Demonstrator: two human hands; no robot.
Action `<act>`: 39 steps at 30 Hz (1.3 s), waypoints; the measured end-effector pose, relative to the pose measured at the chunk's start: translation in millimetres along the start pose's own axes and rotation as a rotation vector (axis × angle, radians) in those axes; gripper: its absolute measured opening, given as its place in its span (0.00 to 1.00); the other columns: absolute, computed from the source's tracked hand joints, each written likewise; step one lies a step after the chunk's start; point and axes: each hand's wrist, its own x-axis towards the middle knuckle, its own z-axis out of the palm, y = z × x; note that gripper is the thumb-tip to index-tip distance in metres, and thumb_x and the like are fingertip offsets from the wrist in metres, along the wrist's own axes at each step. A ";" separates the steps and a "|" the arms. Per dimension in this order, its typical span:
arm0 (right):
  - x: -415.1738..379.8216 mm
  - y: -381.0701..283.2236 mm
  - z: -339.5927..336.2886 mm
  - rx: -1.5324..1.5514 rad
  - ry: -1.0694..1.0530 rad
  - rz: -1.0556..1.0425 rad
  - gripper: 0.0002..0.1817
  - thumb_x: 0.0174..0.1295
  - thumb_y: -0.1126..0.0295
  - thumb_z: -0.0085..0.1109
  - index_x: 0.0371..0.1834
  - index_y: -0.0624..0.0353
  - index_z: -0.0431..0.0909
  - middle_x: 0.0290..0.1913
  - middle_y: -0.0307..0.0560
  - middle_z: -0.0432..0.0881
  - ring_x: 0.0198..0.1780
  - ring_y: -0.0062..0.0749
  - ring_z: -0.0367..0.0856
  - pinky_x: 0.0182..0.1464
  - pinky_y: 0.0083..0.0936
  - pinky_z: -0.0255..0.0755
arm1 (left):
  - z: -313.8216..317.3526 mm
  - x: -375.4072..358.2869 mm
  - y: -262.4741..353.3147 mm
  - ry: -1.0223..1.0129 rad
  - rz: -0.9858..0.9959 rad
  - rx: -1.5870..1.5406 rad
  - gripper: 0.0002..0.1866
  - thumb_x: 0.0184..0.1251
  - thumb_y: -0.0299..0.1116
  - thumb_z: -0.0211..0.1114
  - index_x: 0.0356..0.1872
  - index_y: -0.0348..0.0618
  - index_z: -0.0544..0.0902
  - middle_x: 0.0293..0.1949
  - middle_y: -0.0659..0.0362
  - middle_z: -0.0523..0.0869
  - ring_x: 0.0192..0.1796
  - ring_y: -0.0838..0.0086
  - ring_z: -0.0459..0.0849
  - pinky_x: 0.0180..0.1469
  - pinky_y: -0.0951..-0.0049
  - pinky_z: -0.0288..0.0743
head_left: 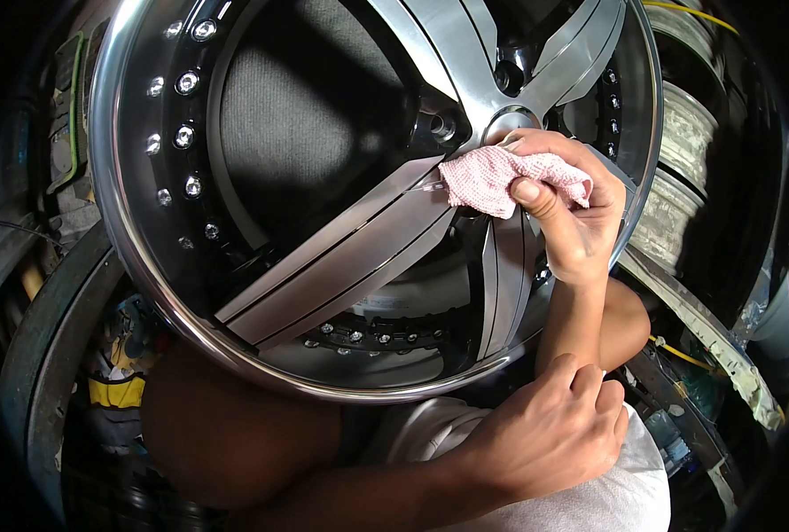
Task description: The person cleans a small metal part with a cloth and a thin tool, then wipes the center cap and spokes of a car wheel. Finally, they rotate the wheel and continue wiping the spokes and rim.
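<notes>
A pink textured cloth point(483, 180) is pinched between the thumb and fingers of my right hand point(581, 199). The cloth touches a brushed metal spoke point(359, 257) just below the hub point(511, 122) of a large wheel rim with a polished lip point(160, 288). Lower down, my left hand point(550, 426) lies across in front of my right forearm with its fingers curled. Whatever is inside those fingers, if anything, is hidden.
Stacked metallic rims point(678, 142) stand at the right, near a yellow cable point(691, 11). A dark curved band point(53, 355) runs down the left, beside a yellow and black item point(117, 393). My legs point(235, 434) are under the rim.
</notes>
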 end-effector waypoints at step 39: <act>-1.3 0.0 -6.1 -0.033 0.060 0.027 0.11 0.58 0.80 0.70 0.45 0.66 0.84 0.37 0.41 0.85 0.37 0.19 0.81 0.42 0.16 0.75 | 0.9 1.9 -2.2 0.065 -0.007 -0.029 0.07 0.49 0.35 0.63 0.18 0.47 0.75 0.23 0.64 0.68 0.27 0.76 0.68 0.31 0.73 0.62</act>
